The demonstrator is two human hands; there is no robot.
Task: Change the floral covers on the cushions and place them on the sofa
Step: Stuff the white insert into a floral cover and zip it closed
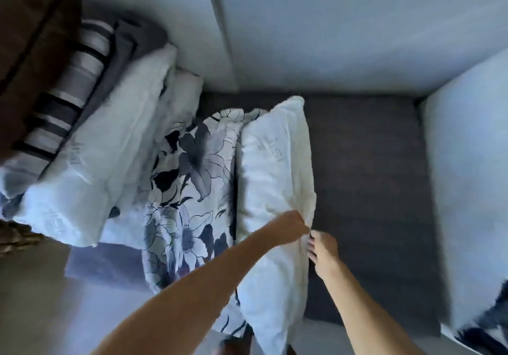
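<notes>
Two hands meet at the right edge of a bare white cushion point(275, 179), which lies lengthwise on the dark grey seat of the sofa point(365, 179). The left hand point(292, 224) comes in over the cushion on a long, outstretched forearm, its fingers bunched and pinching a fold of the white fabric at the edge. The right hand point(323, 253) sits just beside it at the cushion's side, fingers curled inward against the same edge; whether they grip the fabric cannot be told, as the fingertips are hidden in the fold.

One floral cover point(192, 184), white with grey and black flowers, lies crumpled along the cushion's left side, touching it, and runs down toward the front of the seat.

One further white cushion point(104, 162), uncovered, lies tilted to the left of the floral cover; a faint printed mark shows on its face, too blurred to read. A smaller white piece point(187, 91) shows behind it near the sofa back.

One striped cushion point(68, 99), in grey, white and black bands, leans behind the white one, with a grey fabric edge point(132, 44) between them. One brown cushion point(30, 47) with a dark seam stands at the far left.

The pale sofa back point(343, 25) spans the top of the view and the pale armrest point(467, 162) stands at the right. A patch of black-and-white patterned fabric point(483, 324) shows at the lower right corner.
</notes>
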